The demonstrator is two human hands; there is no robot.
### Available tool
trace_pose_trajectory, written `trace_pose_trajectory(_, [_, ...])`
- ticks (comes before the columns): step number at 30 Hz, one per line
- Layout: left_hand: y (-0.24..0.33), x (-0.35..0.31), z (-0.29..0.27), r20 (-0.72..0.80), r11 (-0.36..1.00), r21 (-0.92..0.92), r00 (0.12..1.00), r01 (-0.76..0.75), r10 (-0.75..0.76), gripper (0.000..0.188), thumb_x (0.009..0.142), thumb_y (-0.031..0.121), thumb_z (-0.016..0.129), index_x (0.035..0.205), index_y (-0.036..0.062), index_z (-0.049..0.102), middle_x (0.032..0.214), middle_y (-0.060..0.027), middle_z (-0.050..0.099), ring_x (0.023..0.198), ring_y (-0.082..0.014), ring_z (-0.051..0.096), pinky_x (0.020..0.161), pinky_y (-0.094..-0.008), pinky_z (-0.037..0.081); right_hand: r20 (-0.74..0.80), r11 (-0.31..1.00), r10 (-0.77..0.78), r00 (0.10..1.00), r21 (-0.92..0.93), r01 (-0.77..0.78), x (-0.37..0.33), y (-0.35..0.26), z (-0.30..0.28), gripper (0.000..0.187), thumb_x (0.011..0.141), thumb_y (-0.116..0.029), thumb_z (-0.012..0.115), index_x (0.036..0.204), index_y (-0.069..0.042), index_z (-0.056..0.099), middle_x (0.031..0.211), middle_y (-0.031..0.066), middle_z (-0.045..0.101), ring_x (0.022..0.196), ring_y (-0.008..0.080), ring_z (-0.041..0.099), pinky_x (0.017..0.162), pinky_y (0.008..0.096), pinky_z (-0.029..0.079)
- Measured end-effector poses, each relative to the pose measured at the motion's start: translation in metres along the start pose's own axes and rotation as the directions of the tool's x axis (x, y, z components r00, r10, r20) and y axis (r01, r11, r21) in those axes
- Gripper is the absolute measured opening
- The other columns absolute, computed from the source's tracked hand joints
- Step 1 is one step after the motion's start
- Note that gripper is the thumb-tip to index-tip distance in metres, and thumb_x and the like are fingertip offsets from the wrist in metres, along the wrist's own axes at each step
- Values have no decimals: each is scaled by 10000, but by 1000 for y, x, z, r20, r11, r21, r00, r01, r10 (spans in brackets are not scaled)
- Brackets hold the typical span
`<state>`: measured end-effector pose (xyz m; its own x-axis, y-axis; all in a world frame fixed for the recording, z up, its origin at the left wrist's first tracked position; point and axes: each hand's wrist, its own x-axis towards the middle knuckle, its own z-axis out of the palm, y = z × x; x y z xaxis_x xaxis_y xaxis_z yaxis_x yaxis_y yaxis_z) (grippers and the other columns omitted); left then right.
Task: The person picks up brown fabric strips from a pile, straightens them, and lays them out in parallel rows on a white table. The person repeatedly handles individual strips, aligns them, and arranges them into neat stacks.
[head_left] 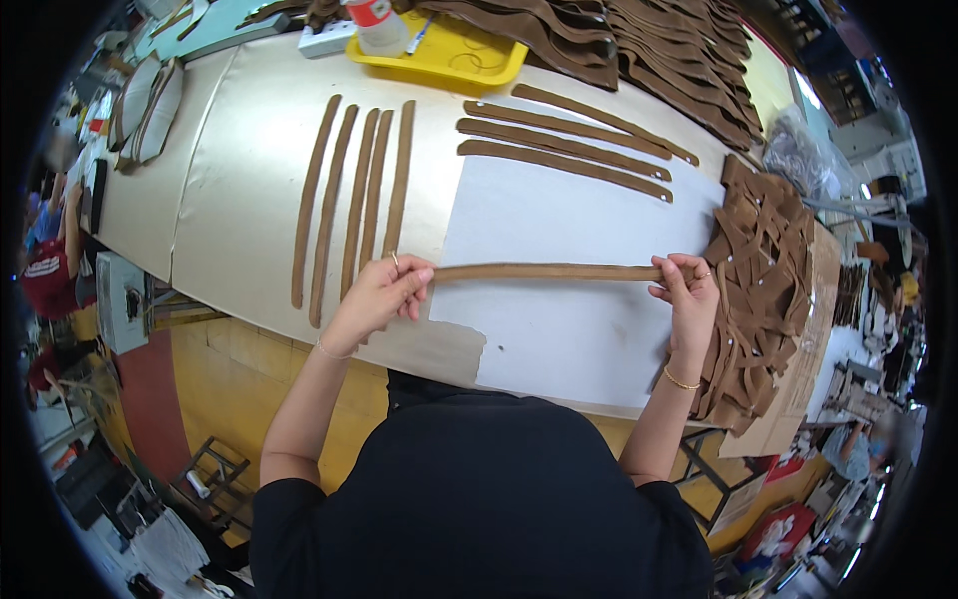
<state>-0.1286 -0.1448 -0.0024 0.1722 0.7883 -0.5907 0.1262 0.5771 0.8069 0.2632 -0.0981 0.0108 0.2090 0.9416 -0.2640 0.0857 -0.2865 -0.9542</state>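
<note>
A long brown strip [549, 271], leather-like, is stretched level between my two hands above a pale sheet [569, 339] on the table. My left hand [387, 292] pinches its left end, and my right hand [687, 292] pinches the right end between thumb and fingers. Beyond the held strip, several similar strips [569, 146] lie side by side across the sheet's far part. Several more strips [321, 205] lie lengthwise to the left, some partly behind my left hand. A tangled heap of brown strips [760, 290] sits just right of my right hand.
At the far edge a yellow tray [444, 65] holds a bottle [377, 28] and a pen. Layered brown pieces [669, 55] cover the far right, near a clear plastic bag [801, 155]. Padded-looking pieces [146, 108] lie far left. A person in red [52, 270] is off left.
</note>
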Motion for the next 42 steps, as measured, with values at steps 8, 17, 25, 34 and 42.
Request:
trace_pose_trajectory(8, [33, 66, -11, -193, 971, 101, 953, -217, 233, 189, 937, 166, 617, 1004, -6, 657, 790, -21, 649, 657, -69, 605, 569, -208, 460, 286, 953, 277, 917, -201, -225, -51, 35, -13, 113, 909, -44, 650, 994, 20, 612, 827, 74, 669, 727, 134, 673, 626, 240, 544])
trace_pose_trajectory(17, [106, 142, -54, -145, 726, 613, 859, -313, 492, 219, 886, 142, 655, 1032, -18, 687, 869, -95, 704, 731, -157, 638, 704, -282, 514, 814, 944, 106, 572, -262, 198, -86, 22, 138, 158, 918, -82, 585, 1045, -35, 502, 866, 125, 690, 768, 263, 692, 711, 347, 538])
trace_pose_trajectory(25, [90, 175, -64, -83, 423, 866, 758, -267, 647, 235, 843, 193, 679, 1008, 27, 695, 1015, -147, 624, 966, -300, 626, 875, -385, 492, 896, 895, 92, 435, -266, 358, -83, 15, 209, 213, 937, -224, 623, 1011, -27, 583, 688, 107, 664, 605, 180, 677, 596, 306, 519])
trace_pose_trajectory(34, [77, 169, -20, 57, 430, 824, 809, -369, 585, 203, 789, 169, 743, 920, 29, 674, 952, -117, 583, 958, -296, 575, 866, -372, 466, 692, 906, -3, 722, -304, 295, -20, -23, 146, 166, 926, -199, 621, 944, -35, 631, 685, 92, 676, 576, 187, 665, 580, 298, 506])
trace_pose_trajectory(42, [83, 160, -6, 33, 512, 787, 852, -344, 522, 123, 821, 83, 664, 915, 6, 645, 967, -165, 643, 887, -319, 624, 808, -419, 489, 572, 969, -51, 819, -172, 180, 20, -2, 152, 214, 932, -186, 625, 1053, -10, 634, 782, 69, 676, 700, 115, 667, 634, 254, 529])
